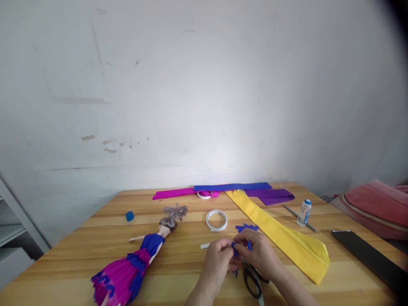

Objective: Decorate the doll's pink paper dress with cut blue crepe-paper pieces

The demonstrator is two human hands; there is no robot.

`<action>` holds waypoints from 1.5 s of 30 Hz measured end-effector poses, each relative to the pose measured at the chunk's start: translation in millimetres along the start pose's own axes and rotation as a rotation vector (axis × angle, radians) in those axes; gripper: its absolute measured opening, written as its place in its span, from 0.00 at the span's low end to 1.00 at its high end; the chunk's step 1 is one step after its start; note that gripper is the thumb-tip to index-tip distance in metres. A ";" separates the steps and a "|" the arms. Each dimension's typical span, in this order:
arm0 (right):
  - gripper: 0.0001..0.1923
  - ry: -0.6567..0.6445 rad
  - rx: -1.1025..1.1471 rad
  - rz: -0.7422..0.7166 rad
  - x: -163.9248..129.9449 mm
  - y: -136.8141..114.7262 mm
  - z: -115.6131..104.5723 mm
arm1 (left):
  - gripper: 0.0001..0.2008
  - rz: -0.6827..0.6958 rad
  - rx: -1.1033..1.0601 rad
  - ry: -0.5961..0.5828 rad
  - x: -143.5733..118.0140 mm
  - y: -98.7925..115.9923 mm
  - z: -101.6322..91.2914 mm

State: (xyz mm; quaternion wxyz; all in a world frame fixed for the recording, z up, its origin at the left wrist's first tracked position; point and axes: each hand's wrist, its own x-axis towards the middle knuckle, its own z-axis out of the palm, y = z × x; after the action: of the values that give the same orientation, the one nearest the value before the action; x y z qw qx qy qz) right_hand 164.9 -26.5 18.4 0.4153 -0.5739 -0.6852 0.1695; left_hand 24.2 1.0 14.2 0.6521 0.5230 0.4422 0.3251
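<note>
My left hand (217,260) and my right hand (259,254) meet low in the middle of the wooden table (79,255), both pinching one small blue paper piece (236,248). Another blue cut paper scrap (247,228) lies just beyond my right hand. Black-handled scissors (253,282) rest on the table under my right wrist. A white strip (205,245) lies by my left fingers. A doll (135,263) in a magenta and blue pleated paper dress lies to the left.
A white tape roll (216,220) sits ahead of my hands, a second tape roll (205,194) farther back. Magenta (174,194), blue (232,187), purple (270,196) and yellow (287,240) paper strips lie at the back and right. Glue bottle (304,212), blue cap (129,216), black ruler (369,257), red cushion (372,208).
</note>
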 end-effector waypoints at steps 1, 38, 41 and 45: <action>0.05 0.006 0.007 0.004 0.1 -0.4 0.4 | 0.13 -0.008 -0.010 -0.001 -0.2 0.4 0.0; 0.10 0.210 -0.126 -0.300 -4.0 -9.7 6.6 | 0.17 -0.132 -0.551 0.005 1.7 -3.3 -2.3; 0.11 0.133 -0.258 -0.368 -5.1 -16.7 7.9 | 0.13 -0.090 -0.607 -0.025 0.8 -1.7 -3.0; 0.08 0.084 -0.282 -0.349 -5.7 -19.8 4.0 | 0.10 -0.045 -0.567 -0.018 4.1 -5.1 -5.2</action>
State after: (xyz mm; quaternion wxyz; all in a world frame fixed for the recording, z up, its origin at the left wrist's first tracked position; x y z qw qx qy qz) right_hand 149.0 -36.4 27.9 0.3821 -0.5056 -0.7731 -0.0262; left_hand 20.8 5.4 8.0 0.7833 0.3125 0.3395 0.4166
